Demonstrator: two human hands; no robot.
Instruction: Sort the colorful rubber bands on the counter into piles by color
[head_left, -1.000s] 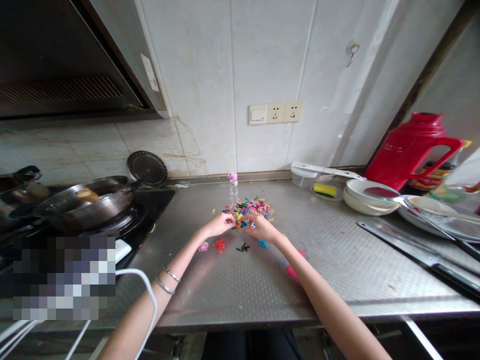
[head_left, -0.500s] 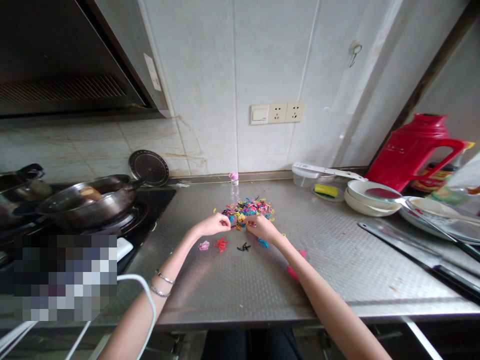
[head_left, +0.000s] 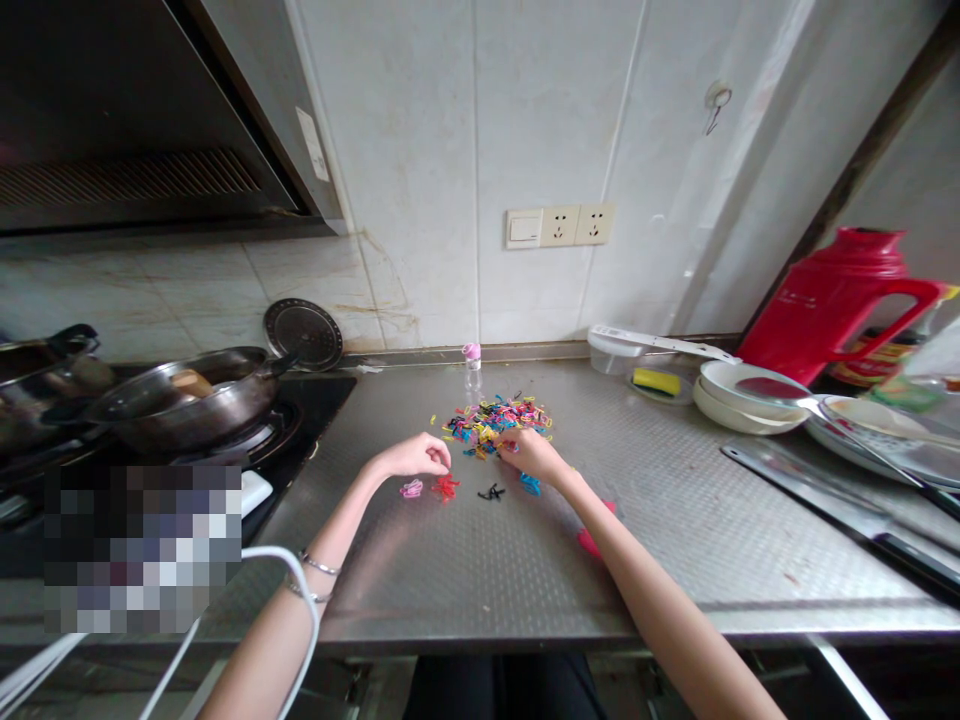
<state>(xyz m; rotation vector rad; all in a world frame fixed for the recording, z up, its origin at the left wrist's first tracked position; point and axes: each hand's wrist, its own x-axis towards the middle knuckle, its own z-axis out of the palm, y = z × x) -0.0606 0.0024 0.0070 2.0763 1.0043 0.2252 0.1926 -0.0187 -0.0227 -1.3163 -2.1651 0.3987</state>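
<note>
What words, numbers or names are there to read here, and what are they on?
No text here is clear enough to read.
Red flask: small white marks, too blurred.
Bottle behind it: red and yellow label, too blurred.
Pale sticker on the cooker hood: too small.
Little pink-capped bottle: any print is too small.

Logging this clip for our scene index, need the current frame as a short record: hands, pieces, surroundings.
left_hand: left hand curled just beyond the red cluster; whether it holds anything can't be told
right_hand: right hand at the near edge of the mixed pile; contents hidden
other_clusters: pink cluster, black cluster, blue cluster
surface: metal counter
beyond_pile: pink-capped bottle
stove_side: pan
opposite_side: knife, red thermos, yellow sponge
</note>
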